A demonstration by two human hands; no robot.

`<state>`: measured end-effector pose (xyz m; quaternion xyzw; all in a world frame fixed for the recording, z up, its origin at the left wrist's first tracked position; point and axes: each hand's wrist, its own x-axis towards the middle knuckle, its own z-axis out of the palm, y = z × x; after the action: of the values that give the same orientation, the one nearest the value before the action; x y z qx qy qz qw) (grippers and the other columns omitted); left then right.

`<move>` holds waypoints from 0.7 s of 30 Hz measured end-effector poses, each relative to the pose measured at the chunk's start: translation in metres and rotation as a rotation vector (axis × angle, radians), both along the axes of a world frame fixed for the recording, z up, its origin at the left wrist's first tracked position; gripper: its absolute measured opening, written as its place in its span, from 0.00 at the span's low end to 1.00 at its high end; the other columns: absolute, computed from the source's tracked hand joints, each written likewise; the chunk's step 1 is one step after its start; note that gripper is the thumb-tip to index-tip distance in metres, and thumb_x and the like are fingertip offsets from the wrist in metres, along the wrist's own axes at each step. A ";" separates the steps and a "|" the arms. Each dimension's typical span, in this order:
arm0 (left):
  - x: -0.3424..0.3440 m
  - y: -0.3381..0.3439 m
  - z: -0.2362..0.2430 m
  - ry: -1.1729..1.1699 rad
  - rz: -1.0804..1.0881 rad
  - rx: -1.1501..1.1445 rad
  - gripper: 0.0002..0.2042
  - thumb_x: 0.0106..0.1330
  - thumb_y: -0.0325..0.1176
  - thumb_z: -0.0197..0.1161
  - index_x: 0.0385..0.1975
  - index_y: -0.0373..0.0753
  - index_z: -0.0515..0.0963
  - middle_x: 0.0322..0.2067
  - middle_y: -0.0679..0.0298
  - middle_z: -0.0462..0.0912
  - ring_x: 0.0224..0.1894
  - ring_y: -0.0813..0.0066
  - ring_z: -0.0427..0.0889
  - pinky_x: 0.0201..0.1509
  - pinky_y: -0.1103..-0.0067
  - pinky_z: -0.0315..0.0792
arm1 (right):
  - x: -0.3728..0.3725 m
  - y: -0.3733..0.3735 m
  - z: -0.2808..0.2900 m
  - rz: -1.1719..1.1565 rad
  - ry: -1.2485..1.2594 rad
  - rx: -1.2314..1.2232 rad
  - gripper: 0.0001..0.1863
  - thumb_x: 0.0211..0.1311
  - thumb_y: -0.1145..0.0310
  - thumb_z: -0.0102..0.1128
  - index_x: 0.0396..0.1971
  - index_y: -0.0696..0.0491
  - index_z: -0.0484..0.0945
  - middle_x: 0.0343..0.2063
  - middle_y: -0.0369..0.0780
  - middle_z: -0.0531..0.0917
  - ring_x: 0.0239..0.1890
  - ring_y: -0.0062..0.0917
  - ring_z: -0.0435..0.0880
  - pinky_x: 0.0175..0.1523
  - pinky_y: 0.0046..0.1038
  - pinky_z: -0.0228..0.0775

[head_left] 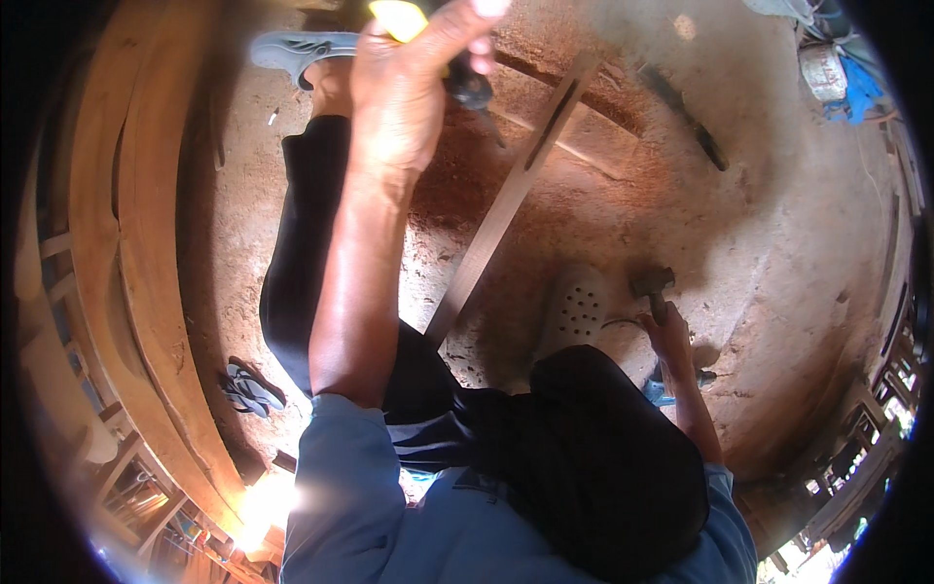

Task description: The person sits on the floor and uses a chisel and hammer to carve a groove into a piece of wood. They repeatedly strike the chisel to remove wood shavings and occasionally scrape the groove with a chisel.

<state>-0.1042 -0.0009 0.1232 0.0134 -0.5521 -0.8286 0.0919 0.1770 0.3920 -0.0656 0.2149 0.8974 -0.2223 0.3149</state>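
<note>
My left hand (413, 73) is raised at the top, closed around a yellow-handled tool (394, 15); a dark lower part (472, 88) with a thin metal tip shows beside it, partly hidden. My right hand (667, 329), lower right, grips a hammer (650, 284) with a dark head. A long narrow wooden piece (477, 263) with a dark slot near its upper end lies diagonally between my legs, its lower end hidden by my black trousers.
My clogged feet (569, 311) are on the dusty floor (778, 243). A dark bar (681, 112) lies upper right, sandals (248, 389) lower left. Large timber planks (146, 292) line the left; a pale bucket (822, 73) and blue material (856, 92) sit at upper right.
</note>
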 end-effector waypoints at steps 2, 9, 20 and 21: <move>0.003 0.003 -0.007 0.065 -0.204 -0.060 0.09 0.68 0.37 0.67 0.31 0.39 0.79 0.24 0.66 0.78 0.28 0.76 0.78 0.42 0.72 0.76 | -0.003 -0.001 0.001 0.015 -0.021 0.015 0.23 0.58 0.52 0.68 0.39 0.58 0.76 0.32 0.56 0.84 0.39 0.54 0.84 0.42 0.49 0.73; 0.008 0.011 -0.032 -0.006 -0.192 0.018 0.10 0.66 0.35 0.68 0.25 0.40 0.77 0.22 0.66 0.77 0.26 0.75 0.76 0.37 0.74 0.72 | -0.005 0.002 -0.003 0.037 -0.025 0.032 0.23 0.58 0.53 0.68 0.38 0.58 0.76 0.32 0.56 0.84 0.40 0.55 0.84 0.42 0.49 0.73; 0.015 0.018 -0.039 -0.065 -0.158 -0.074 0.10 0.66 0.36 0.69 0.25 0.41 0.77 0.22 0.66 0.78 0.26 0.75 0.77 0.37 0.74 0.74 | -0.008 -0.002 0.001 0.020 -0.075 0.038 0.22 0.58 0.53 0.68 0.38 0.58 0.76 0.34 0.56 0.84 0.41 0.54 0.84 0.43 0.47 0.73; 0.015 0.019 -0.039 -0.060 -0.162 -0.076 0.10 0.66 0.35 0.69 0.25 0.41 0.77 0.22 0.66 0.78 0.26 0.75 0.77 0.38 0.74 0.74 | -0.008 -0.002 0.001 0.017 -0.086 0.049 0.22 0.58 0.54 0.69 0.38 0.58 0.75 0.34 0.56 0.84 0.41 0.54 0.84 0.43 0.47 0.73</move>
<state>-0.0889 0.0178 0.0838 -0.0101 -0.5851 -0.8108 0.0087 0.1693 0.3898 -0.0648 0.2241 0.8900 -0.1881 0.3498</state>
